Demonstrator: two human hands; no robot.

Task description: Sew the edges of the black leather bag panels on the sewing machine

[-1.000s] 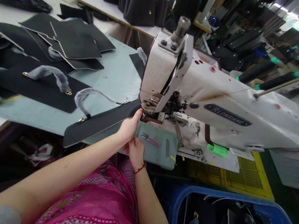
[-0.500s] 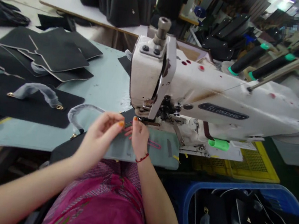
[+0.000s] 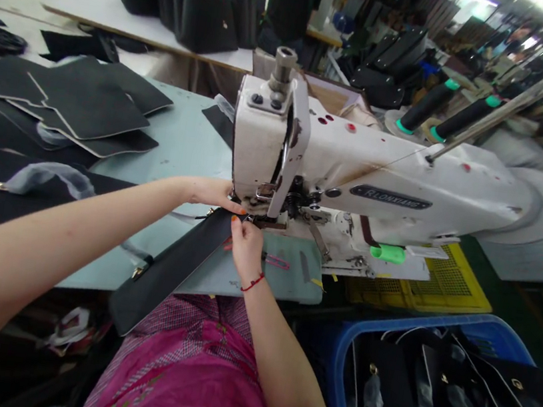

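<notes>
A black bag panel [image 3: 175, 264] with a pale edge runs slantwise from my lap up to the needle area of a white sewing machine [image 3: 261, 135]. My left hand [image 3: 215, 193] reaches to its far end, thumb on the panel and fingers closed at its edge, partly hidden behind the machine head. My right hand [image 3: 247, 244] pinches the near edge of the panel just in front of the presser foot. A plastic-wrapped handle [image 3: 136, 252] with a gold fitting is attached to the panel, mostly behind my left arm. A pink looped tool [image 3: 277, 261] lies right of my right hand.
Black panels [image 3: 98, 102] are piled on the left of the table. A blue basket [image 3: 347, 345] full of panels stands at lower right, beside a yellow crate [image 3: 463, 277]. Thread cones [image 3: 426, 107] stand behind the machine. Across the tables is a person [image 3: 292, 1] near black bags [image 3: 205, 12].
My left hand has moved forward and right to the needle area, baring more of the panel. My right hand has closed on the panel's edge. The view has shifted slightly.
</notes>
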